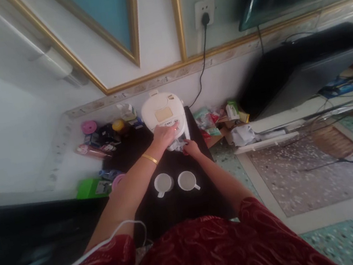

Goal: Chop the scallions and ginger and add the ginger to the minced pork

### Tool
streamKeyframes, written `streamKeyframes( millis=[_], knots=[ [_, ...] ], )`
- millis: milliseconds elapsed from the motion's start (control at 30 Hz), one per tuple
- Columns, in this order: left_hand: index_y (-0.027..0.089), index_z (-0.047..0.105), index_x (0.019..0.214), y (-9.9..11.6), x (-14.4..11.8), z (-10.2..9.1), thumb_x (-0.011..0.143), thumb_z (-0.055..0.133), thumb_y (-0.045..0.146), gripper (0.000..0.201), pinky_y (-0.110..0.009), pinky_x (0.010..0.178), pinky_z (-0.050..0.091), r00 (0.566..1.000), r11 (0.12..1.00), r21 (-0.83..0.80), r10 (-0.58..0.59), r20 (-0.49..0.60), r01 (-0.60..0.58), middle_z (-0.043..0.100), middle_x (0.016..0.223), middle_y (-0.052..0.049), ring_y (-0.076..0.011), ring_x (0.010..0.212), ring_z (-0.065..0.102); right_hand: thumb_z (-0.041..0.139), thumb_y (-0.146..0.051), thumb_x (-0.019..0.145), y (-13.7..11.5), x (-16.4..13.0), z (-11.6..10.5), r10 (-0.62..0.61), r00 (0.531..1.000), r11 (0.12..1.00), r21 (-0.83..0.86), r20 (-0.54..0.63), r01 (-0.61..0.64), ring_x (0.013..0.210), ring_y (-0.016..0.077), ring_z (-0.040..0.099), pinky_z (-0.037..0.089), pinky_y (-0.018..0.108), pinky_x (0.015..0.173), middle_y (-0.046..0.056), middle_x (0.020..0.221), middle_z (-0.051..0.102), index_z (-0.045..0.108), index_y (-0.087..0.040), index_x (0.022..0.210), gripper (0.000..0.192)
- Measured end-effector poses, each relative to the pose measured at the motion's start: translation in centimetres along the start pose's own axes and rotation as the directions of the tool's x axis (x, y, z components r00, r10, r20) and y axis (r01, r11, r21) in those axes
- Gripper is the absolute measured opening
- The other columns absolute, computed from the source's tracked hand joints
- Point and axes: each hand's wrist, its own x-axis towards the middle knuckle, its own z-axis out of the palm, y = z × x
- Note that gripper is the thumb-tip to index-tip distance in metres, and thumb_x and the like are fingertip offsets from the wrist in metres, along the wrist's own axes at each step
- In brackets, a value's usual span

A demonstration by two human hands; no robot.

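My sleeves (195, 258): red with a swirly print, closest to my eyes, with a white cord (82, 257) running across the left one.
My left hand (164, 135): it lies flat on top of the white water pot (164, 115), fingers pressing the front edge. It is not wrapped around anything. A gold bangle (150, 158) sits on that wrist.
My right hand (191, 147): just under the front of the water pot, closed around a small clear thing, maybe a glass (178, 143). It is too blurry to be sure.
Water pot: stands at the back of the black table (175, 212), by the wall, its black cord plugged into the wall socket (204, 12).
Two white cups (174, 182): side by side in front of the water pot, nearer to me. I cannot tell if anything is in them.
How far along: I think I am filling the glass now; the two cups look like they are waiting.
Left of the water pot: small jars and a pink lid (89, 127).
Right of the water pot: snack packets (208, 121) on the floor.
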Motion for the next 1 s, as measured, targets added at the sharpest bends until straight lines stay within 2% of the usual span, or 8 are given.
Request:
streamKeyframes(
  millis=[167, 333, 867, 1000],
  knots=[
    [0.029, 0.041, 0.139, 0.0, 0.0, 0.2, 0.093, 0.036, 0.031, 0.046, -0.034, 0.078, 0.042, 1.0, 1.0, 0.001, -0.005, -0.016, 0.005, 0.071, 0.086, -0.008, -0.0236, 0.086, 0.066, 0.051, -0.007, 0.076, -0.3, 0.0, 0.1, 0.031, 1.0, 0.995, 0.091, 0.001, -0.031, 0.046, 0.011, 0.057, 0.054, 0.023, 0.051, -0.001, 0.054, 0.06, 0.05, -0.011, 0.134, 0.058],
    [0.031, 0.041, 0.139, -0.1, 0.0, 0.3, 0.094, 0.034, 0.032, 0.045, -0.034, 0.076, 0.042, 1.0, 1.0, 0.003, -0.004, -0.016, 0.004, 0.071, 0.083, -0.008, -0.0237, 0.081, 0.066, 0.05, -0.006, 0.076, -0.6, -0.1, 0.0, 0.055, 0.998, 0.988, 0.143, 0.003, -0.055, 0.045, 0.0109, 0.056, 0.054, 0.024, 0.05, -0.003, 0.052, 0.058, 0.051, -0.011, 0.133, 0.057],
    [0.027, 0.039, 0.141, 0.6, -0.6, -0.2, 0.094, 0.033, 0.028, 0.047, -0.031, 0.072, 0.043, 0.999, 1.0, -0.003, -0.029, -0.012, 0.029, 0.071, 0.081, -0.008, -0.0222, 0.078, 0.067, 0.051, -0.005, 0.078, -1.7, -1.3, -0.2, 0.014, 1.0, 0.973, 0.228, 0.012, -0.017, 0.048, 0.0106, 0.057, 0.054, 0.023, 0.052, -0.005, 0.05, 0.056, 0.053, -0.011, 0.128, 0.05],
    [0.026, 0.038, 0.142, 0.8, -1.0, -0.7, 0.096, 0.03, 0.03, 0.047, -0.03, 0.074, 0.043, 0.999, 0.998, -0.046, -0.047, -0.012, 0.046, 0.071, 0.083, -0.008, -0.0208, 0.08, 0.066, 0.053, -0.006, 0.078, -1.7, -1.3, -0.3, 0.018, 1.0, 0.968, 0.25, 0.013, -0.02, 0.047, 0.0102, 0.057, 0.054, 0.023, 0.052, -0.005, 0.05, 0.056, 0.052, -0.01, 0.129, 0.05]
  ],
)
